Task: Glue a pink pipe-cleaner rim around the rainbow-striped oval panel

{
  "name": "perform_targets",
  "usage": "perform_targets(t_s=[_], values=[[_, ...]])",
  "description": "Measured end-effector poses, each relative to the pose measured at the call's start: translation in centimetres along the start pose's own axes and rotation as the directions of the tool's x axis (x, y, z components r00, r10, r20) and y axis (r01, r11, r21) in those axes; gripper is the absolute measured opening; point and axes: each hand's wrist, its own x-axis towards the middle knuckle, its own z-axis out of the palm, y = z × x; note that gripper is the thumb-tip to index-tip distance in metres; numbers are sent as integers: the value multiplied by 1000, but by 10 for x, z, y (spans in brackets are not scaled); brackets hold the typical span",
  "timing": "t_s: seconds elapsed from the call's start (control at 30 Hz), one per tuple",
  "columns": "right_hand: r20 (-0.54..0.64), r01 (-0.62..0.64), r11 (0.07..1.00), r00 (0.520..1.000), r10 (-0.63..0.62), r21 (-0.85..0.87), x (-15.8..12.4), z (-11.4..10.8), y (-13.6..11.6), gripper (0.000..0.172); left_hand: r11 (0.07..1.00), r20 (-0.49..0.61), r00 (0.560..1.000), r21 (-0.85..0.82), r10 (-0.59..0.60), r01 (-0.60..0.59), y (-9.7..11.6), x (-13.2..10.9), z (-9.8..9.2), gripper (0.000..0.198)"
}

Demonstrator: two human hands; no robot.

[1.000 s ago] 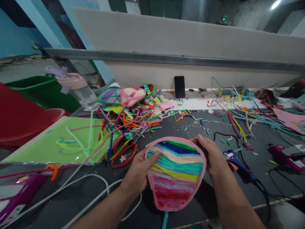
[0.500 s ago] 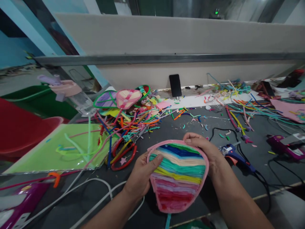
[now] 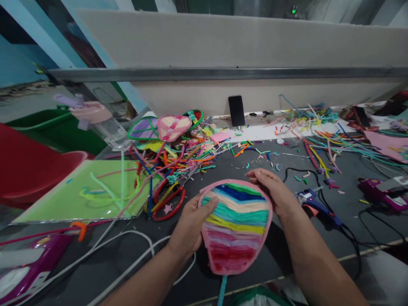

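A striped pipe-cleaner panel (image 3: 237,227) with a pink rim is held above the dark table, its bands running from green and blue down to red. A teal stem (image 3: 223,289) hangs from its lower edge. My left hand (image 3: 193,221) pinches the panel's left side, thumb on the front and fingers behind. At the upper right rim, my right hand (image 3: 270,191) has its fingers curled around the edge, with the fingertips partly behind the panel. Red-handled scissors (image 3: 168,199) lie left of the panel, and a blue glue gun (image 3: 317,208) lies to the right.
Colourful pipe cleaners (image 3: 188,159) are heaped behind the scissors. A green sheet (image 3: 79,204), a bottle (image 3: 105,123) and a purple glue gun (image 3: 32,259) are at the left. A phone (image 3: 236,111) leans against the partition. Another purple glue gun (image 3: 382,193) and cables lie right.
The panel has shifted slightly left and up in view. My right hand's fingers have lifted a little at the rim, while my left hand keeps its hold.
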Motion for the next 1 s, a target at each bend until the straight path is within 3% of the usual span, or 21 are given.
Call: perform_targets(t_s=[0.1,0.17,0.23,0.27,0.33,0.57,0.8,0.9,1.0], values=[[-42,183,946,979,-201,-268,0,-2,6,27,1000,-7,1000,-2,13,-13,0,1,-1,35],[7,298,789,937,-349,-538,-1,0,10,23,1000,-2,1000,-4,26,-26,-1,2,-2,37],[100,380,568,881,-462,-730,-2,3,14,17,999,12,999,-4,32,-32,-1,3,-3,38],[150,411,478,857,-492,-776,-2,4,15,15,999,17,999,-5,34,-33,-1,3,-3,38],[218,453,392,830,-513,-801,-2,6,17,14,999,16,999,-5,39,-39,-1,3,-3,39],[267,460,347,836,-480,-817,-1,3,21,19,998,32,998,9,55,-56,0,1,-2,42],[232,441,385,846,-480,-811,0,0,22,16,998,27,998,32,54,-55,-1,3,-4,33],[301,516,300,783,-544,-802,-3,3,21,38,998,101,995,64,9,-16,-2,2,-5,32],[468,619,155,713,-523,-770,-6,7,21,37,993,166,985,119,-40,20,-4,0,-5,32]])
